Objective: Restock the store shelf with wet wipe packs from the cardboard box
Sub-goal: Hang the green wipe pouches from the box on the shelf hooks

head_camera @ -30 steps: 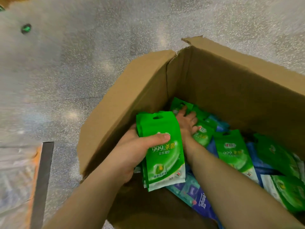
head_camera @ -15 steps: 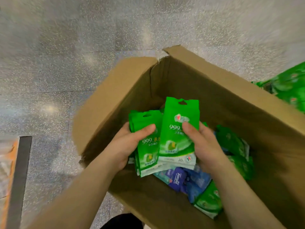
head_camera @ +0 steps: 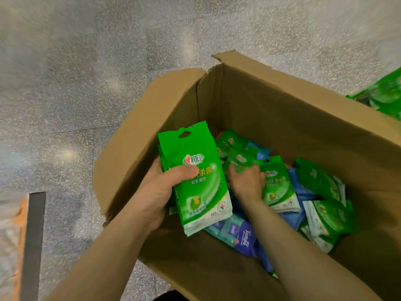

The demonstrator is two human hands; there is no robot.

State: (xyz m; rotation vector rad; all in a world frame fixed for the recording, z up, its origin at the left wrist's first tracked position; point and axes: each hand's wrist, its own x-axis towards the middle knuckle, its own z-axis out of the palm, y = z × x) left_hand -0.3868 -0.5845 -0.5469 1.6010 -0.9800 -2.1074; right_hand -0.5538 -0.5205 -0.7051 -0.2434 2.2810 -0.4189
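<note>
Hands work inside the cardboard box (head_camera: 271, 109). Left hand (head_camera: 161, 190) grips a stack of green wet wipe packs (head_camera: 198, 179), thumb pressed across the front. Right hand (head_camera: 245, 181), fingers curled, grasps another green pack (head_camera: 278, 187) in the box. Best to square each pack against the stack before lifting.

The green pack (head_camera: 196, 179) held upright in the left hand (head_camera: 160, 192) reads "心相印", "杀菌", "卫生湿巾" and "10" near its lower edge. A purple pack (head_camera: 244, 236) in the box (head_camera: 282, 109) reads "Tempo".
</note>
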